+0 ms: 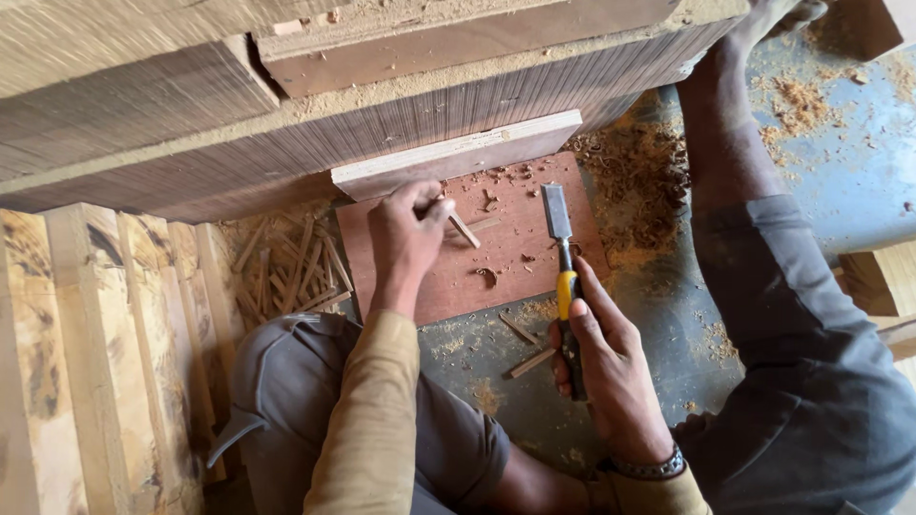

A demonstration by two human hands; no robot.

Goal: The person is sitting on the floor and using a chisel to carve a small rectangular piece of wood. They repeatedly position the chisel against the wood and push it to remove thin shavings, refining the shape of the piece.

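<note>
A small wooden stick (464, 228) is pinched in the closed left hand (405, 238), its lower end set on a reddish board (515, 257). Further right, a yellow-handled chisel (563, 277) is gripped by the right hand (606, 358), blade over the board.

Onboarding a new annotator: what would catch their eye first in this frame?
Likely the chisel with its yellow and black handle, gripped by the right hand, blade resting on the reddish board at centre. Next, the left hand pinching a thin wooden stick against that board. A heap of similar sticks lies left of the board, and wood shavings are piled to its right.
</note>
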